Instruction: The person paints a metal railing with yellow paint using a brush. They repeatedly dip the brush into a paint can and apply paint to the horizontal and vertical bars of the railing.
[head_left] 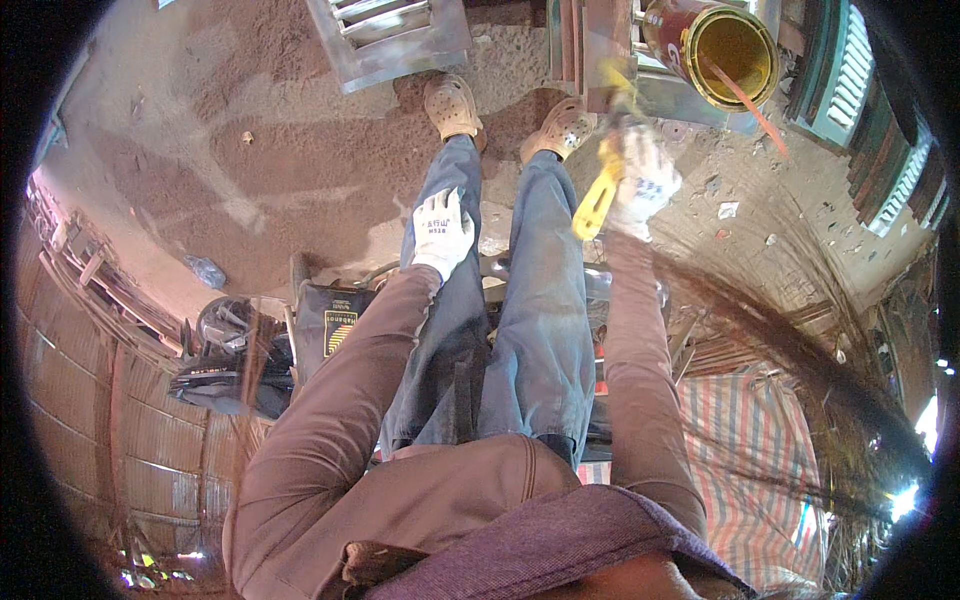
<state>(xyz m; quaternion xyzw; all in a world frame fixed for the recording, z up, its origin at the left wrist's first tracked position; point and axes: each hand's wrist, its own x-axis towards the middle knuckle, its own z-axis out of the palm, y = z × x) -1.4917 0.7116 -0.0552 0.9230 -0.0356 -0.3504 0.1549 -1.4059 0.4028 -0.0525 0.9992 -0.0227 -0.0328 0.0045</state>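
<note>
Toward two o'clock, the right hand (648, 180) is holding a blurred yellow-handled tool (597, 207), fingers apparently curled; likely light, stiff, best held mid-handle.

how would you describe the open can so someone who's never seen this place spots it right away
Find the tan clogs near the top middle of the picture, then go right to the gloved right hand. The open can is above and right of it. Unlike the flat, slatted panels nearby, it is round and golden inside, with an orange stick over its rim.
</note>
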